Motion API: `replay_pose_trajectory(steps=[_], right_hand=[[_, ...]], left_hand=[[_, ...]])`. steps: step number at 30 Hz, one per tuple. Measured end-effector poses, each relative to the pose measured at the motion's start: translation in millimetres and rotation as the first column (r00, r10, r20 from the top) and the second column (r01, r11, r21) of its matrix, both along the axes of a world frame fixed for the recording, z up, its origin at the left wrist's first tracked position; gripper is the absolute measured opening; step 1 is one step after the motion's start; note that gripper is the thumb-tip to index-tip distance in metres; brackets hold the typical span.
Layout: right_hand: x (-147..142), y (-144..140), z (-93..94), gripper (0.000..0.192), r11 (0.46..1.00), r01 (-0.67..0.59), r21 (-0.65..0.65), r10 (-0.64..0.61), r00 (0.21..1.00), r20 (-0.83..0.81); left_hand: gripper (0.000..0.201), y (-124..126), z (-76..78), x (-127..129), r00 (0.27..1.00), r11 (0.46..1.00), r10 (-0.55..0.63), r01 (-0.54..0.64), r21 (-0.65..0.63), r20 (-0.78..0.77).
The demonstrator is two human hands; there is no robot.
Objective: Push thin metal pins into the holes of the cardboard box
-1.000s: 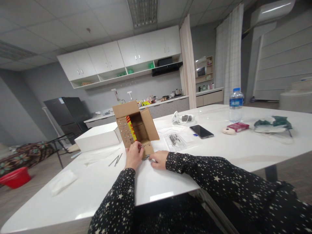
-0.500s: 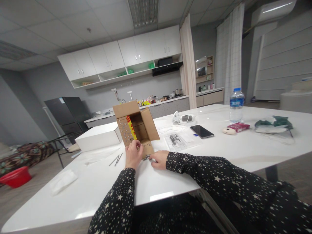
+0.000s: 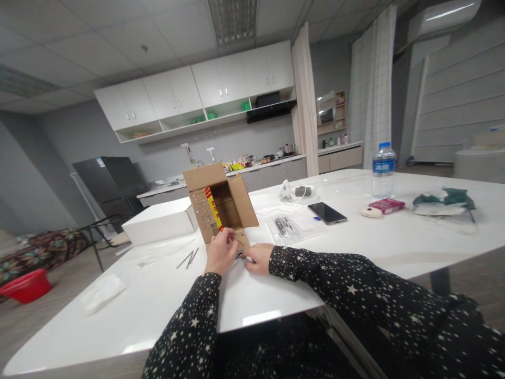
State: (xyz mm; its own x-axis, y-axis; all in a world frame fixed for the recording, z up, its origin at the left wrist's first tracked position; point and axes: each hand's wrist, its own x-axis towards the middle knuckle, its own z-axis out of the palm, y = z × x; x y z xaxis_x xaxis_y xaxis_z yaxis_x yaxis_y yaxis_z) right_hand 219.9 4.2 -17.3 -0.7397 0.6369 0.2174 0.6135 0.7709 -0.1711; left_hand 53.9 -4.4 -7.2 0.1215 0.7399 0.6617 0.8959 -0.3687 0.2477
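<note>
A brown cardboard box [image 3: 229,208] stands with its flaps spread. Small round metal heads dot its left flap [image 3: 200,210], and a yellow-and-red strip [image 3: 213,208] runs along that flap's edge. My left hand [image 3: 222,252] is pinched at the front flap [image 3: 243,238]; a thin dark sliver shows by its fingertips, too small to name. My right hand [image 3: 259,258] rests on the table with curled fingers, touching small shiny metal pieces [image 3: 239,255] before the box. What lies under those fingers is hidden. Thin metal rods [image 3: 188,258] lie left of my left hand.
A white box [image 3: 158,223] stands behind at left, with crumpled white wrap [image 3: 103,295] nearer. To the right lie a clear bag of dark pieces [image 3: 284,227], a phone [image 3: 327,212], a white corded device [image 3: 302,192], a pink packet [image 3: 386,206] and a water bottle [image 3: 383,171].
My left hand has shifted slightly right along the front flap, and a thin sliver now shows by its fingertips. My right hand has stayed in place.
</note>
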Motion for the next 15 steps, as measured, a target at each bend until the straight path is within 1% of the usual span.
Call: replay_pose_trajectory(steps=[3,6,10,15], right_hand=[[-1,1,-2.0,0.037,1.0,0.0,0.006,0.0,1.0,-0.005],[-1,2,-3.9,0.037,1.0,0.007,0.01,-0.007,1.0,-0.002],[-1,3,-5.3,0.035,1.0,0.008,0.016,-0.009,1.0,0.01],[-1,5,-6.8,0.034,0.999,0.001,0.032,-0.001,1.0,0.005]], left_hand=[[0.008,0,-0.4,0,0.999,0.999,-0.03,0.029,-0.015,-0.045],[0.007,0,-1.2,0,0.997,0.997,-0.056,0.053,-0.048,-0.047],[0.01,3,-5.4,-2,0.993,0.991,-0.092,0.083,-0.109,-0.072],[0.01,7,-10.8,-6,0.985,0.985,-0.131,0.117,-0.13,-0.11]])
